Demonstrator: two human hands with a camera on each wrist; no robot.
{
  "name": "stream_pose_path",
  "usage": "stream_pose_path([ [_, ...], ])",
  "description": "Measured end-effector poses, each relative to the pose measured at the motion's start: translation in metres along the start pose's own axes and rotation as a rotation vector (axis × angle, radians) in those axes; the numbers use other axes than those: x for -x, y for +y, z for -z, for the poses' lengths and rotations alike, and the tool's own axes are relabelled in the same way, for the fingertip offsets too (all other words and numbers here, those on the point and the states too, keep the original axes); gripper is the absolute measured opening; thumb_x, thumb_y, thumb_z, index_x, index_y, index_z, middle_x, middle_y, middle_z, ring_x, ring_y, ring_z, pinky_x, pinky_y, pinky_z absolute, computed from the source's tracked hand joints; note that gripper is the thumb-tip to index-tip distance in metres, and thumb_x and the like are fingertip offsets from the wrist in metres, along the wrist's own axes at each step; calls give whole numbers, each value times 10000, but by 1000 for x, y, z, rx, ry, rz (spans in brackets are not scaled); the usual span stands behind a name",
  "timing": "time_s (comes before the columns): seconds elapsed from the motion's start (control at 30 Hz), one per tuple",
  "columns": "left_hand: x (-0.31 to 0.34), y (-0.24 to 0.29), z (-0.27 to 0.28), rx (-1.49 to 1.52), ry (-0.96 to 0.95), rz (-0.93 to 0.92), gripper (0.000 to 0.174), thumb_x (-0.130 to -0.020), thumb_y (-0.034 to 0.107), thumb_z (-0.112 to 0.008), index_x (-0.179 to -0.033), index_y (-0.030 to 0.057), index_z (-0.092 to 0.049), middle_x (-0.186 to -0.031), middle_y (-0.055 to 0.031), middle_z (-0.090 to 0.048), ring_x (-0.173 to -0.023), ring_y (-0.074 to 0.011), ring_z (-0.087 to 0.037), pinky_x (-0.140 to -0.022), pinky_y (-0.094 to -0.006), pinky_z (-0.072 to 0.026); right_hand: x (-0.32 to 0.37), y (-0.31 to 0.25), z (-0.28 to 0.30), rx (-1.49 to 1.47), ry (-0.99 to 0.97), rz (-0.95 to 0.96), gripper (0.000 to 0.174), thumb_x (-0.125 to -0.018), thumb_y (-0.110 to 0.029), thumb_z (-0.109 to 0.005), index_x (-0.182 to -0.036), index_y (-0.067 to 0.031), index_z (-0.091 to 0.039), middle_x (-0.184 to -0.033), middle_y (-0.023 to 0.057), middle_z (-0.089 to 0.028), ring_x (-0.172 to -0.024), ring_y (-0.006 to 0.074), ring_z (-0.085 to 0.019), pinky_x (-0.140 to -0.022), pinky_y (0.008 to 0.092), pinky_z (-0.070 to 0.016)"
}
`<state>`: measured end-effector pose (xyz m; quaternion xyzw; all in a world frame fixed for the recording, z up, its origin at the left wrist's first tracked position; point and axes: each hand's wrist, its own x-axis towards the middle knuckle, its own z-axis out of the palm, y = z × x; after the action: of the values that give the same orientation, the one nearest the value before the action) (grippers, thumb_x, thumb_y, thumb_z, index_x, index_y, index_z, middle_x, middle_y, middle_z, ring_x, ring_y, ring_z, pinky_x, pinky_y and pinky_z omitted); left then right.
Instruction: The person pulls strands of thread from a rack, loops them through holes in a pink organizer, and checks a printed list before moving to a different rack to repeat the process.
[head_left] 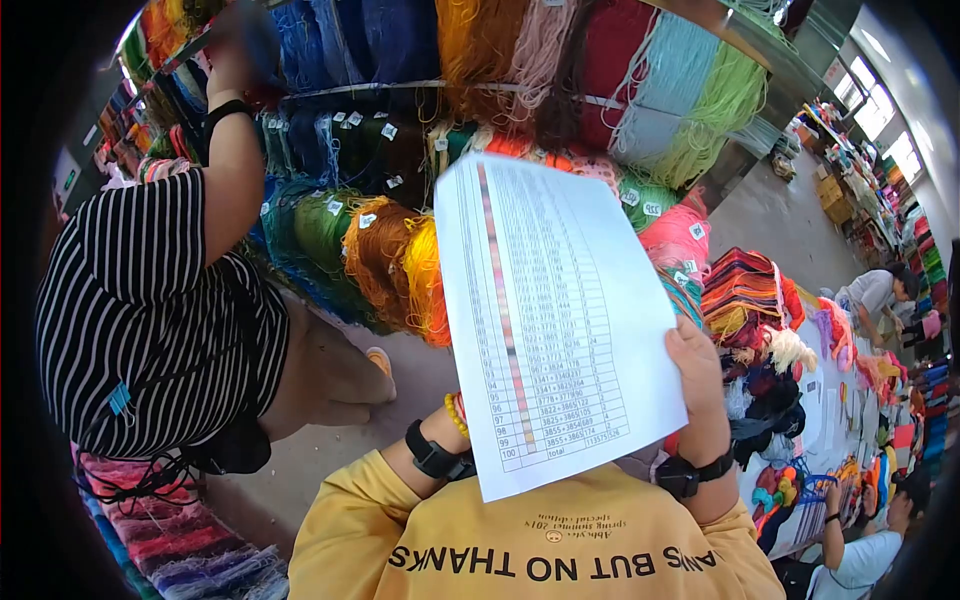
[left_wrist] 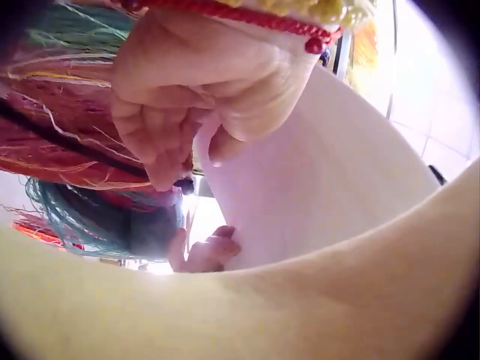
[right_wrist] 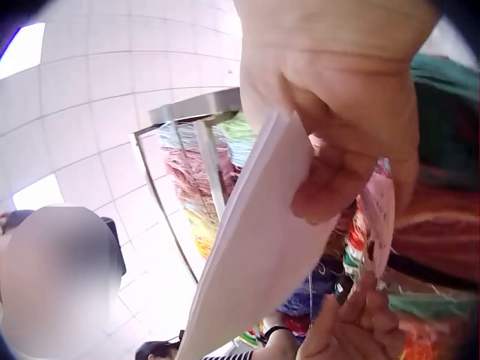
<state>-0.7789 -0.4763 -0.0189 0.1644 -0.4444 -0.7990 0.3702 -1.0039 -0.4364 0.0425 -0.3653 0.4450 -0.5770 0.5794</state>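
A stack of white printed sheets (head_left: 560,330) is held up in front of the chest; its table has a strip of colour swatches and a "total" row. My right hand (head_left: 697,370) grips the right edge, thumb lying on the printed face. Behind the paper in the head view, my left hand is hidden; only its wrist with a yellow bead bracelet (head_left: 457,415) shows. In the left wrist view, my left hand (left_wrist: 202,82) pinches the paper's edge between thumb and curled fingers. Layered page edges show in the right wrist view, where my right hand (right_wrist: 337,112) holds them.
Racks of hanging yarn skeins (head_left: 400,45) stand ahead, with more bundles (head_left: 395,260) below. A person in a striped shirt (head_left: 150,290) reaches up at the left. Reddish yarn (head_left: 170,510) lies lower left. Two people work by yarn-covered tables (head_left: 800,450) at the right.
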Motion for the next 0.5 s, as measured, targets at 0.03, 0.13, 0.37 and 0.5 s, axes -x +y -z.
stream_pose_path([
  [0.03,-4,-4,1,-22,-3,-13,360,-849,179,-569,-1141,-20,-504,-1037,-66,-571,-881,-115,-555,-692,-251,-475,6,-10,2,28,20,17,224,-896,-146,-468,-1045,17,-508,-940,87,-601,-790,121,-589,-712,243,-478],
  [0.13,-16,-8,-8,-95,12,-22,399,-856,186,-562,-1183,-24,-473,-1074,-71,-559,-916,-115,-550,-716,-250,-477,12,-21,23,37,68,43,207,-891,-127,-461,-1026,21,-515,-917,87,-604,-763,118,-591,-688,241,-481],
  [0.37,-32,-33,-26,-350,67,-62,445,-825,139,-594,-1211,-28,-447,-1127,-92,-547,-974,-139,-540,-794,-279,-471,10,-10,33,35,69,53,150,-888,-116,-475,-952,10,-525,-860,60,-605,-722,75,-565,-663,205,-456],
  [0.5,-25,-32,-17,-504,92,-137,430,-823,128,-596,-1199,-27,-457,-1112,-88,-555,-964,-136,-545,-786,-276,-472,16,-29,61,187,147,138,168,-877,-126,-466,-966,0,-535,-851,50,-604,-702,77,-559,-657,205,-448],
])
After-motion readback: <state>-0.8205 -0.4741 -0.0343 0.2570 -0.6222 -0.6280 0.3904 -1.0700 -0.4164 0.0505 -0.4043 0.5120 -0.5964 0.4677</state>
